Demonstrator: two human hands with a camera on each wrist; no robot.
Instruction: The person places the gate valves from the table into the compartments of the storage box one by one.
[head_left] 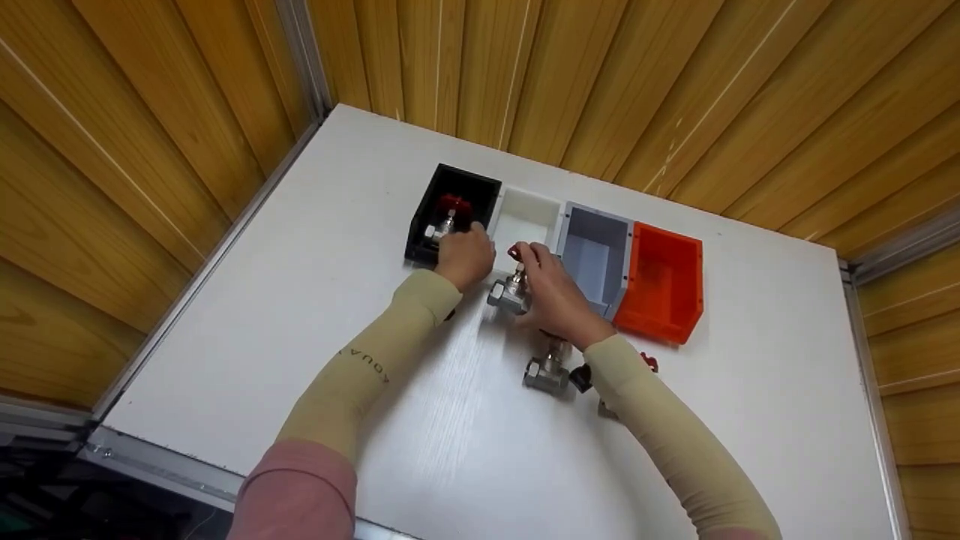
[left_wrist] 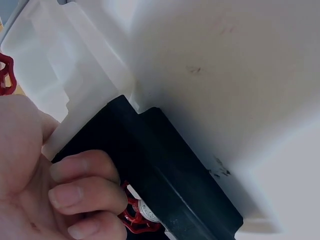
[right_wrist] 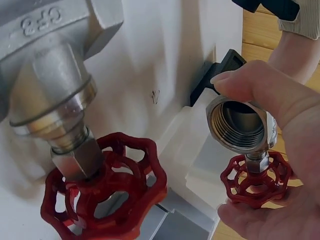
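My left hand point(head_left: 466, 257) grips the adjoining walls of the black bin point(left_wrist: 150, 150) and the white bin point(left_wrist: 85, 55), its fingers curled on the black side. Inside the black bin lies a metal gate valve point(head_left: 441, 231) with a red handwheel. With thumb and fingers my right hand point(head_left: 559, 296) holds another gate valve point(right_wrist: 239, 127), its red handwheel point(right_wrist: 257, 180) against the fingers, just in front of the white bin. A third valve point(head_left: 546, 375) lies on the table below that hand; its red handwheel point(right_wrist: 110, 195) shows large in the right wrist view.
Right of the white bin stand a grey-blue bin point(head_left: 596, 255) and an orange bin point(head_left: 664, 285), side by side. Under the right forearm, a red handle point(head_left: 649, 362) and a black part point(head_left: 581, 377) peek out, mostly hidden. Wood-patterned walls point(head_left: 600, 82) border the white table point(head_left: 300, 330).
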